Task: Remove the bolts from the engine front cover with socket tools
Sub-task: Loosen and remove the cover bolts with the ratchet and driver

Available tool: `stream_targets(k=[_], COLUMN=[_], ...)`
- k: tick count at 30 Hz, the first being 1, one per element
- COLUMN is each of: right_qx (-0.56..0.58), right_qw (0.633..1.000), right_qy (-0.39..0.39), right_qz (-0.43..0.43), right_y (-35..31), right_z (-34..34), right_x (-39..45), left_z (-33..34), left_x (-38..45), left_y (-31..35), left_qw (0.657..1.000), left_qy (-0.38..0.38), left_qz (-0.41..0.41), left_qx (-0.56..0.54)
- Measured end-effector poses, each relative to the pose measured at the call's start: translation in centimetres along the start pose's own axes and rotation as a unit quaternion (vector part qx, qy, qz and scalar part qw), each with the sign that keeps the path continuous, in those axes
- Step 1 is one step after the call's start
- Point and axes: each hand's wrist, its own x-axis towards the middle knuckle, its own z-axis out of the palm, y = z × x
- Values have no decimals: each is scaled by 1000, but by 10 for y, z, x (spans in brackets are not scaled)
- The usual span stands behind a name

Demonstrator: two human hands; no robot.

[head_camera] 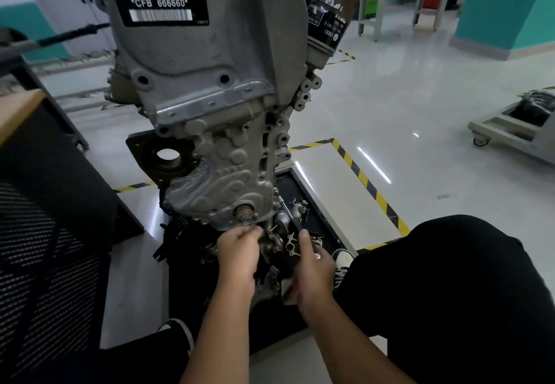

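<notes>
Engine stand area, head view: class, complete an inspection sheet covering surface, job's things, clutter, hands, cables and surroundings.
Surface: glossy pale floor with yellow-black hazard tape.
Job's things: engine front cover upright on the stand; ratchet handle below it.
Clutter: loose metal parts in the black tray.
Hands: left hand pinches something small at the cover's lower edge; right hand grips the ratchet handle.
Cables: nothing seen.
Surroundings: oil filter, teal walls, wheeled cart.
</notes>
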Motion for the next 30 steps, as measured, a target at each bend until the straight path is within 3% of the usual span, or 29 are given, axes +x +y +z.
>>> stream_targets(k=[1,3,4,5,6,9,11,13,15,17,18,20,21,23,24,26,30], right_qx=[-134,-372,-433,-452,-439,-262,-146,0,180,236,215,17,-142,-363,-397,-410,-177], right_qw=[985,881,834,814,820,923,962,997,972,947,956,1000,979,877,854,846,957], right_qy=[18,51,61,61,56,24,26,29,-17,-31,-32,-19,-16,-18,-15,-11,-32], right_qz=[-112,-286,-336,-360,-363,-281,-227,-72,148,217,195,-4,-146,-314,-336,-340,-229], right_y=[0,-1,-2,-1,-2,-6,-7,-12,-17,-14,-13,-13,-11,-4,-3,1,-2], right_z=[-4,-10,-12,-13,-12,-3,5,8,9,9,9,5,1,-7,-8,-7,2], right_x=[3,9,12,13,11,0,-5,-4,-9,-9,-9,-10,-10,-7,-5,-2,-8], left_z=[-6,-14,-16,-16,-16,-12,-11,-9,-10,-12,-13,-15,-15,-15,-14,-12,-5], left_x=[0,-1,-3,-6,-8,-17,-23,-28,-28,-26,-24,-22,-21,-21,-21,-22,-23], left_y=[1,0,-3,-5,-8,-20,-27,-30,-31,-29,-28,-28,-28,-31,-32,-35,-36], left_qw=[1000,998,997,996,996,994,991,989,988,987,986,986,986,985,983,977,962], left_qy=[13,26,28,27,24,8,10,17,28,41,45,49,48,39,31,-6,-70], left_qz=[-7,-41,-54,-64,-71,-93,-112,-126,-131,-130,-129,-129,-132,-144,-155,-184,-212], left_qx=[-9,-42,-51,-53,-53,-64,-71,-77,-82,-86,-91,-95,-94,-90,-90,-112,-155])
